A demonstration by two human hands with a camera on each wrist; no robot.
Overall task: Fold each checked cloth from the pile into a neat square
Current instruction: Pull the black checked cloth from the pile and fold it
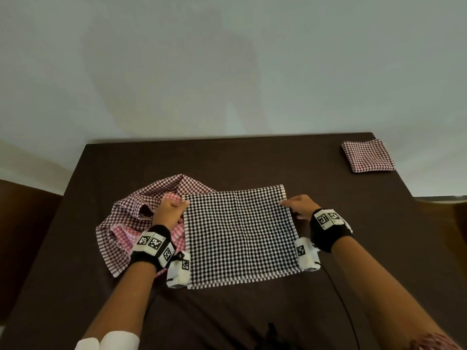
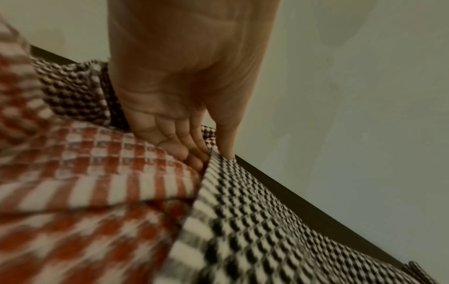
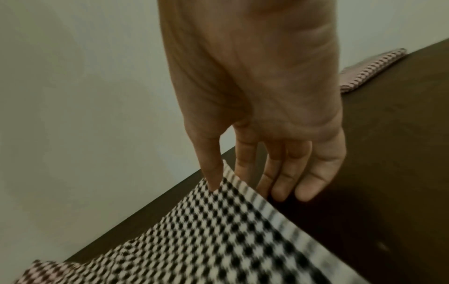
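While black-and-white checked cloth lies flat, long axis left-right, left hand and right hand pinch far corners; near edge lies toward body.

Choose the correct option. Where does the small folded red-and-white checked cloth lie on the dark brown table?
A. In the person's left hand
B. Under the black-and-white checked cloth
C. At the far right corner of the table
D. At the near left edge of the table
C: the small folded red-and-white checked cloth lies alone at the far right corner of the dark brown table, apart from the black-and-white checked cloth and both hands.
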